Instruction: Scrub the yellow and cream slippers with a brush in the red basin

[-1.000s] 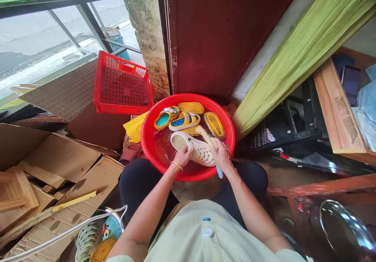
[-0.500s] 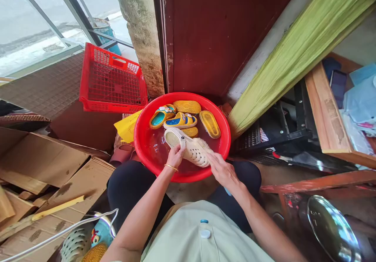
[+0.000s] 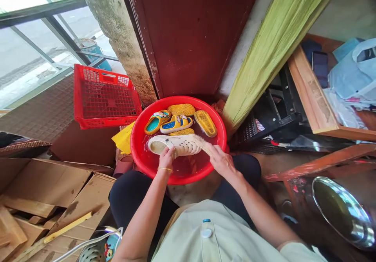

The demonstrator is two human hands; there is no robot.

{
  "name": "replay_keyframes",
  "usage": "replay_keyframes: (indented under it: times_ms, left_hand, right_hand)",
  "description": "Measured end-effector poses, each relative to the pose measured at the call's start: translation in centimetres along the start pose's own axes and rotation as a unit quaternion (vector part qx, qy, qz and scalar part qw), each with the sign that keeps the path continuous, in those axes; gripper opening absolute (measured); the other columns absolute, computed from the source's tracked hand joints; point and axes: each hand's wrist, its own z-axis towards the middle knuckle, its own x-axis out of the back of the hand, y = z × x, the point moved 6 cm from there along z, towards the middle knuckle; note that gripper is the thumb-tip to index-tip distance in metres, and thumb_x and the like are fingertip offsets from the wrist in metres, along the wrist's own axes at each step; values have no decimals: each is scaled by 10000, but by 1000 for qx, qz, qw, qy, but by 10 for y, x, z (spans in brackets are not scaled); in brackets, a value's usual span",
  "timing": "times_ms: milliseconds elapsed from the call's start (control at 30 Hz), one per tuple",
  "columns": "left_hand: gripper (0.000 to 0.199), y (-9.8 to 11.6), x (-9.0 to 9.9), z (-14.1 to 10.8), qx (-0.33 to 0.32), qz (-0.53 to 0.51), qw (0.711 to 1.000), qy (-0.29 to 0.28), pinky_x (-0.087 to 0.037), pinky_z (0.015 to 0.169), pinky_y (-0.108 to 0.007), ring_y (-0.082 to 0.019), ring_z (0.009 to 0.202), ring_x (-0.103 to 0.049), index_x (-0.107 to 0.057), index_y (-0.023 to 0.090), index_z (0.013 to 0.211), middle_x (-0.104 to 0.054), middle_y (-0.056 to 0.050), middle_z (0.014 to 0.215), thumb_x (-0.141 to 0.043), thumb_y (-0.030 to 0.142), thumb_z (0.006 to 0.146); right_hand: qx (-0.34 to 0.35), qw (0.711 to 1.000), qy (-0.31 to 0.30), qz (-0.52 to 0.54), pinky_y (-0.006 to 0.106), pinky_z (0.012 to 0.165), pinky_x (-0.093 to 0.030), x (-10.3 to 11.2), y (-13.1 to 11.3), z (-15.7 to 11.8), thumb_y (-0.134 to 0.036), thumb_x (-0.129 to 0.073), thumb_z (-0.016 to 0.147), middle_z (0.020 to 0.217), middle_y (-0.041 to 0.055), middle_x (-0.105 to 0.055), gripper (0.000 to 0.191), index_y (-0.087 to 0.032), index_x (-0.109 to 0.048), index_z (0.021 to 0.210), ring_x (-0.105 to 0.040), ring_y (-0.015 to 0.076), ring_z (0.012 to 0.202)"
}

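A red basin (image 3: 135, 158) with water in it stands in front of my knees. My left hand (image 3: 167, 158) grips the strap side of a white clog (image 3: 183, 146), which lies level over the water, its heel to the left. My right hand (image 3: 222, 162) is closed on a pale brush (image 3: 202, 142) whose bristles touch the clog's toe end. Behind the clog are a yellow clog with teal lining (image 3: 157, 121), a yellow sandal with blue insole (image 3: 176, 124) and an upturned yellow sole (image 3: 206, 123). Another yellow sole (image 3: 181, 109) lies at the back.
A red plastic crate (image 3: 107, 97) sits behind the basin's left side, near a yellow sheet (image 3: 123, 138). Cardboard (image 3: 49, 179) and wood pieces lie left. A green curtain (image 3: 258, 58), wooden drawer (image 3: 317, 97) and metal lid (image 3: 340, 211) are at the right.
The white clog has turned from slanting down rightward to nearly level, held by my left hand. The brush now shows more clearly at its toe. The camera view has shifted.
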Motion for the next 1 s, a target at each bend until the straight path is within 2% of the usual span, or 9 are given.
replay_keyframes:
  times_ms: [100, 233, 400, 533, 633, 733, 833, 933, 1000]
  left_hand:
    - [374, 1, -3, -2, 66, -16, 998, 3, -503, 712, -306, -160, 741, -637, -635, 198, 923, -695, -11, 857, -797, 385, 643]
    - [164, 4, -31, -8, 169, -120, 978, -14, -556, 788, -414, -171, 784, -659, -607, 218, 951, -683, -10, 885, -681, 294, 825]
    - [140, 26, -61, -7, 188, -289, 939, 3, -612, 832, -464, -210, 933, -698, -611, 191, 994, -703, -74, 948, -480, 168, 952]
    - [273, 47, -70, 12, 157, -318, 935, 32, -642, 700, -293, -146, 793, -690, -608, 146, 1104, -688, -77, 901, -361, 113, 992]
    - [352, 60, -80, 33, 134, -305, 942, 44, -619, 630, -206, -109, 742, -671, -584, 150, 1198, -683, -59, 899, -294, 99, 1005]
    - [389, 68, -90, 46, 116, -291, 948, 46, -630, 668, -239, -121, 779, -677, -576, 181, 1254, -697, -54, 919, -284, 121, 1005]
    - [298, 65, -89, 42, 134, -238, 962, 7, -627, 707, -289, -155, 827, -693, -621, 173, 1191, -713, -76, 943, -409, 176, 982]
    - [233, 55, -67, 25, 166, -69, 980, -89, -598, 699, -316, -204, 863, -709, -670, 138, 1089, -726, -128, 989, -577, 277, 928]
    - [312, 52, -39, 18, 107, 48, 987, -110, -565, 692, -301, -225, 894, -711, -687, 138, 1112, -732, -148, 1062, -685, 316, 855]
  right_hand:
    - [-41, 992, 89, 82, 369, 887, -582, 16, 28, -8, -184, -500, 895, 1280, 114, -658, 631, -245, -454, 1521, -683, 264, 1049]
    - [-58, 964, 161, 202, 427, 1000, -549, 8, 24, -8, -259, -539, 901, 1307, 128, -661, 591, -208, -483, 1487, -646, 269, 1169]
    - [-130, 918, 140, 347, 365, 745, -628, -21, 17, -5, -391, -550, 913, 1222, 116, -705, 600, -209, -469, 1479, -730, 211, 815]
    - [-169, 873, 124, 441, 305, 591, -606, -29, 23, -3, -438, -545, 911, 1164, 81, -718, 632, -232, -425, 1496, -677, 141, 580]
    - [-170, 860, 139, 461, 285, 567, -592, -29, 25, 1, -433, -573, 895, 1145, 77, -720, 653, -230, -416, 1495, -677, 141, 601]
    - [-154, 863, 151, 457, 295, 581, -597, -30, 23, 1, -408, -566, 895, 1265, 106, -675, 643, -233, -411, 1494, -690, 153, 669]
    - [-126, 885, 183, 408, 361, 786, -615, -29, 18, -8, -369, -567, 898, 1323, 124, -645, 591, -224, -461, 1461, -714, 207, 908]
    - [-85, 910, 202, 353, 420, 998, -543, -32, 10, -20, -314, -572, 897, 1332, 129, -643, 558, -215, -496, 1441, -647, 248, 1162]
    - [-74, 922, 186, 331, 425, 1029, -522, -40, 6, -21, -275, -557, 897, 1302, 134, -657, 529, -208, -525, 1421, -631, 251, 1193]
